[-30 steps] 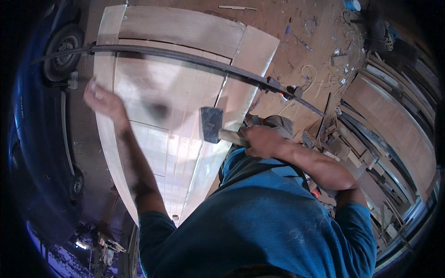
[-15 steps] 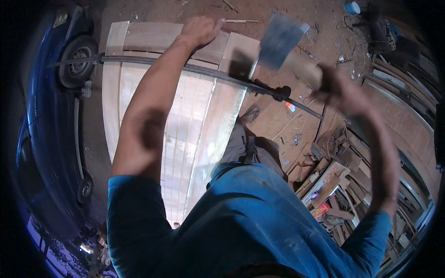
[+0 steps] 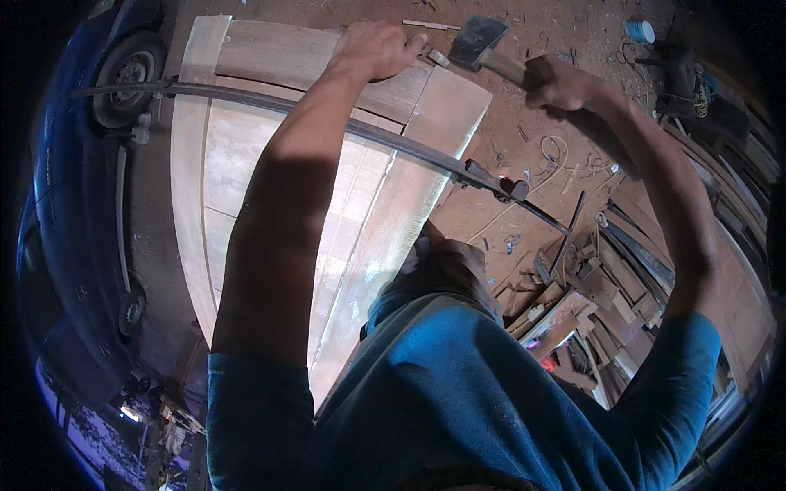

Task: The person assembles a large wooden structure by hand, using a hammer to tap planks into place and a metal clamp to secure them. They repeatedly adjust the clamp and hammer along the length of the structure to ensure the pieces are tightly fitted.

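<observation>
A pale wooden door panel (image 3: 270, 53) lies in front of me, its far rail and right stile near my hands. My left hand (image 3: 372, 51) is closed at the far edge of the panel, gripping a small wood block (image 3: 438, 57); the block's end sticks out past the thumb, and the rest is hidden. My right hand (image 3: 561, 84) is wrapped around the wooden handle of a hatchet (image 3: 479, 42). Its dark metal head is raised just right of the block, apart from it. A long bar clamp (image 3: 393, 139) spans the panel below my hands.
A blue vehicle (image 3: 78, 245) stands along the left. Wood offcuts (image 3: 614, 295) are heaped at the lower right, with long boards (image 3: 729, 245) beyond. A blue-and-white spool (image 3: 640, 31) lies on the dirt floor at the far right. Shavings and cord litter the floor.
My right hand has swung the hatchet leftward and away from me, closer to the left hand. My left hand has shifted right along the far edge, and the wood block now shows.
</observation>
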The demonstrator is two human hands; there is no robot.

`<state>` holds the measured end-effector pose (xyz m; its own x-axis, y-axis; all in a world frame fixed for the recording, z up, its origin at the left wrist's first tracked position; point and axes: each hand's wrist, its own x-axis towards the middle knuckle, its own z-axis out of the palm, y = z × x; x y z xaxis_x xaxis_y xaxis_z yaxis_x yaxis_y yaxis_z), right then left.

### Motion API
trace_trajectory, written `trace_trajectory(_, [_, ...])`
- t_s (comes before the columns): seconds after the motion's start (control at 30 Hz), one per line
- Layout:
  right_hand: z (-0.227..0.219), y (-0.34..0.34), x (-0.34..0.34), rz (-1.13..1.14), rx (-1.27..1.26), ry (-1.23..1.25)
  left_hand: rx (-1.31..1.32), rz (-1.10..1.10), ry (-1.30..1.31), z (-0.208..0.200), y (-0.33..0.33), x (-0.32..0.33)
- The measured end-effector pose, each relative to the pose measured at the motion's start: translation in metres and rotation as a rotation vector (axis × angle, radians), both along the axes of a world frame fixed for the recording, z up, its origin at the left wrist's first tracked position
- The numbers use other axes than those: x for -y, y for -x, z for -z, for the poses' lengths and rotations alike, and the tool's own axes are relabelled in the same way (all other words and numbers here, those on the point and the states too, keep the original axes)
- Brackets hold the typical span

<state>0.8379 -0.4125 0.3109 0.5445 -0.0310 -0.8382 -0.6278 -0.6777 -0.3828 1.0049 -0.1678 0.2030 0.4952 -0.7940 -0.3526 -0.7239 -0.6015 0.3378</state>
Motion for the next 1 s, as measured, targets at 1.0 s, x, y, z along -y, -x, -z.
trace_trajectory(1.0, [0.008, 0.156, -0.244, -0.18, 0.247, -0.38, -0.419, -0.447, 0.665, -0.03, 0.0, 0.0])
